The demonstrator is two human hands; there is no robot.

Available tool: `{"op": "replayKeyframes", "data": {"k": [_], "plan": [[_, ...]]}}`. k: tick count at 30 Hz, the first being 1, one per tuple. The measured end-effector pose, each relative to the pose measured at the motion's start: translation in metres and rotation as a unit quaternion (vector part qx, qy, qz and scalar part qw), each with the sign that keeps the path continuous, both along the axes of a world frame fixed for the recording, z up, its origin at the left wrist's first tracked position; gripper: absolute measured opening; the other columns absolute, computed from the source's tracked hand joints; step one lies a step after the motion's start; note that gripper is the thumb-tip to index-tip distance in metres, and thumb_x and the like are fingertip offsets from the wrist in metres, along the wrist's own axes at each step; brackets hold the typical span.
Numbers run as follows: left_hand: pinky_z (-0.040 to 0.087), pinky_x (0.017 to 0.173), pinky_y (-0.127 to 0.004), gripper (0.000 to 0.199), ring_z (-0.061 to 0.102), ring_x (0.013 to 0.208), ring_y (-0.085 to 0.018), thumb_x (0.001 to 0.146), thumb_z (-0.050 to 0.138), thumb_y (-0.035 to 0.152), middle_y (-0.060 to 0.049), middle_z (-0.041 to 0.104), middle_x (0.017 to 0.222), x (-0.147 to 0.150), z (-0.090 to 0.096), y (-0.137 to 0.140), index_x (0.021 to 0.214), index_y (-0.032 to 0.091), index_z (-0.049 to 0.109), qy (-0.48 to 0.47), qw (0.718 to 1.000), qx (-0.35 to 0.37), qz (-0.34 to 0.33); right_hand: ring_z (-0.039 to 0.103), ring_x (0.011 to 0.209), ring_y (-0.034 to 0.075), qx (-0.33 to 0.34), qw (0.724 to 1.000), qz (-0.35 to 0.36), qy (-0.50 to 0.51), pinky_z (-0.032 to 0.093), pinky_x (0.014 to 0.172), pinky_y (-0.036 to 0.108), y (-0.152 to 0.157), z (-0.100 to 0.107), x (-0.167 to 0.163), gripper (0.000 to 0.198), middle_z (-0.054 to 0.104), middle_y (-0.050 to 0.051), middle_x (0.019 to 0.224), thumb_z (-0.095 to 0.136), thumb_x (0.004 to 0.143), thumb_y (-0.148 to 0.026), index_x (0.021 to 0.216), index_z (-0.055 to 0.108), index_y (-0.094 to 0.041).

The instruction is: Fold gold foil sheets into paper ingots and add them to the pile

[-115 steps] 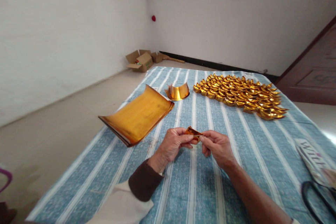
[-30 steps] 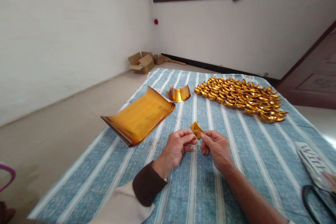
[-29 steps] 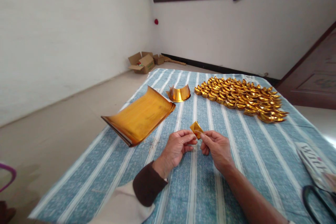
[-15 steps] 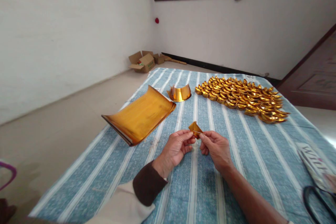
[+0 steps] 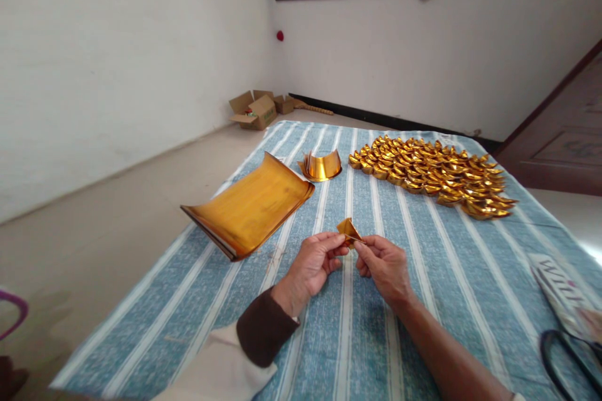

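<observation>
Between my two hands, over the middle of the striped cloth, is a small folded piece of gold foil paper (image 5: pixel 348 230) with a pointed top. My left hand (image 5: pixel 320 258) pinches its left side between thumb and fingers. From the other side, my right hand (image 5: pixel 383 263) grips its lower right edge, thumb on top. Left of my hands lies a stack of large gold paper sheets (image 5: pixel 251 203) with curled edges. Behind them sits a smaller curved stack of gold foil strips (image 5: pixel 323 166). Many folded gold paper ingots (image 5: pixel 430 172) stand in rows at the far right.
The blue and white striped cloth (image 5: pixel 226 319) covers the table. Black scissor handles (image 5: pixel 564 357) and a printed packet (image 5: pixel 559 291) lie at the right edge. Open cardboard boxes (image 5: pixel 258 111) stand on the floor by the back wall.
My right hand has shifted slightly left along the folded paper, whose lower edge now looks more closed. My left hand keeps its pinch. The view has moved very slightly.
</observation>
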State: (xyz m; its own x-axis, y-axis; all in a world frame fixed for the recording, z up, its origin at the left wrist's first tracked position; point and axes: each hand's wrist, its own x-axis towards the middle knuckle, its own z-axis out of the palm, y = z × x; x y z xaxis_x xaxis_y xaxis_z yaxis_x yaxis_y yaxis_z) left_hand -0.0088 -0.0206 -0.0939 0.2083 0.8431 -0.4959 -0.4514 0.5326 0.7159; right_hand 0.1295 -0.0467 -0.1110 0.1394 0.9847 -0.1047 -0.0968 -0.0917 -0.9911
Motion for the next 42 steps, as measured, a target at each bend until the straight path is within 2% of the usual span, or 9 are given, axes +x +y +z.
{"op": "replayKeyframes", "data": {"k": [5, 12, 23, 28, 31, 37, 42], "plan": [[0.037, 0.039, -0.011, 0.008, 0.065, 0.058, -0.008, 0.073, 0.075, 0.011, -0.002, 0.066, 0.067, 0.000, 0.000, 0.001, 0.073, 0.011, 0.067, 0.012, 1.000, 0.010, 0.000, 0.050, 0.041, 0.011, 0.022, 0.998, -0.010, -0.050, 0.041, 0.040, 0.023, 0.000, -0.006, 0.001, 0.040, 0.056, -0.004, 0.047, 0.069, 0.070, -0.057, 0.079, 0.068, -0.019], [0.030, 0.034, -0.011, 0.007, 0.068, 0.057, -0.010, 0.075, 0.071, 0.010, -0.005, 0.070, 0.071, 0.000, 0.002, 0.000, 0.073, 0.011, 0.065, 0.015, 1.000, 0.015, 0.002, 0.051, 0.046, 0.012, 0.096, 0.981, 0.006, -0.167, 0.042, 0.048, 0.024, 0.002, -0.022, 0.008, 0.027, 0.057, -0.004, 0.052, 0.062, 0.082, -0.046, 0.088, 0.071, -0.021], [0.028, 0.033, -0.013, 0.005, 0.068, 0.054, -0.012, 0.073, 0.070, 0.012, -0.006, 0.071, 0.072, 0.004, 0.003, -0.001, 0.073, 0.011, 0.065, 0.028, 0.997, 0.067, 0.015, 0.047, 0.046, 0.012, 0.117, 0.974, 0.004, -0.196, 0.038, 0.047, 0.024, 0.001, -0.020, 0.008, 0.024, 0.054, -0.003, 0.052, 0.061, 0.082, -0.043, 0.087, 0.072, -0.022], [0.033, 0.034, -0.014, 0.006, 0.068, 0.053, -0.013, 0.074, 0.069, 0.012, -0.005, 0.070, 0.069, 0.002, 0.002, -0.001, 0.073, 0.011, 0.064, 0.035, 0.995, 0.089, 0.011, 0.048, 0.047, 0.012, 0.117, 0.974, 0.004, -0.192, 0.038, 0.047, 0.024, 0.000, -0.017, 0.007, 0.021, 0.055, -0.003, 0.053, 0.061, 0.082, -0.041, 0.082, 0.071, -0.023], [0.034, 0.034, -0.013, 0.004, 0.068, 0.054, -0.013, 0.076, 0.068, 0.010, -0.005, 0.070, 0.070, 0.001, 0.002, 0.000, 0.075, 0.011, 0.064, 0.027, 0.997, 0.077, 0.001, 0.047, 0.047, 0.012, 0.111, 0.976, 0.008, -0.189, 0.038, 0.047, 0.024, 0.000, -0.019, 0.008, 0.022, 0.054, -0.003, 0.052, 0.060, 0.083, -0.042, 0.082, 0.069, -0.022], [0.036, 0.035, -0.011, 0.003, 0.067, 0.057, -0.009, 0.083, 0.065, 0.010, -0.006, 0.071, 0.075, 0.000, 0.003, 0.001, 0.082, 0.010, 0.068, -0.005, 1.000, 0.009, -0.025, 0.047, 0.045, 0.011, 0.120, 0.971, 0.019, -0.207, 0.039, 0.046, 0.023, 0.000, -0.023, 0.007, 0.025, 0.055, -0.003, 0.051, 0.058, 0.084, -0.043, 0.081, 0.068, -0.020], [0.031, 0.032, -0.010, 0.006, 0.066, 0.054, -0.008, 0.082, 0.065, 0.008, -0.003, 0.069, 0.070, 0.000, 0.003, 0.002, 0.078, 0.011, 0.066, -0.007, 1.000, -0.012, -0.018, 0.048, 0.043, 0.010, 0.146, 0.962, 0.002, -0.230, 0.038, 0.044, 0.022, 0.001, -0.022, 0.008, 0.025, 0.055, -0.004, 0.050, 0.057, 0.085, -0.041, 0.082, 0.069, -0.018]]}}
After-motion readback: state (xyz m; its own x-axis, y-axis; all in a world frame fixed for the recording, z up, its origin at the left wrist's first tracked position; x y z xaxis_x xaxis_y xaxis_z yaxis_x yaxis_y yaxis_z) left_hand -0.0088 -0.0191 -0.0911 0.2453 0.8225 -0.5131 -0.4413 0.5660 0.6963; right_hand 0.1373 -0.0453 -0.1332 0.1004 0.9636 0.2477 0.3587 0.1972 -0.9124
